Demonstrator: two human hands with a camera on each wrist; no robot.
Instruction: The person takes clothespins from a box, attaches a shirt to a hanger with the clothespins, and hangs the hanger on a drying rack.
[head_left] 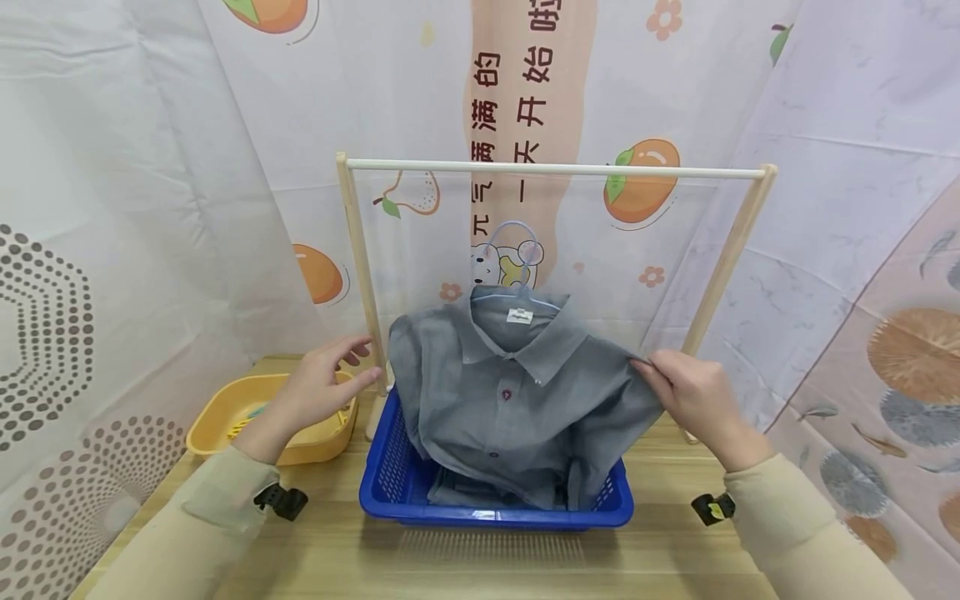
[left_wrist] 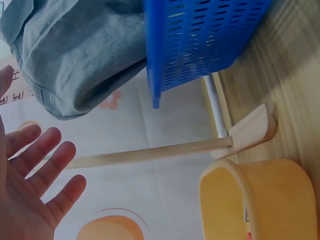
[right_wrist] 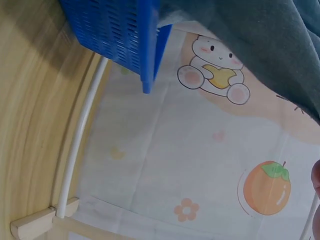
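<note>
A grey button-up shirt (head_left: 480,408) with an open collar hangs on a light blue hanger (head_left: 523,293), its lower part down in the blue basket (head_left: 495,518). My right hand (head_left: 693,396) pinches the shirt's shoulder at the right side; in the right wrist view only its fingertips (right_wrist: 316,180) show at the edge. To the left of the shirt, my left hand (head_left: 322,387) holds nothing, its fingers spread and loosely bent beside the rack's left post. The left wrist view shows this hand (left_wrist: 37,187) apart from the grey cloth (left_wrist: 90,55). More folded grey cloth lies in the basket.
Behind the basket stands a rack with wooden posts (head_left: 729,258) and a white top bar (head_left: 555,169). A yellow tub (head_left: 315,450) with small coloured items sits at the left on the wooden table (head_left: 330,542). Printed curtains (head_left: 622,92) surround the table.
</note>
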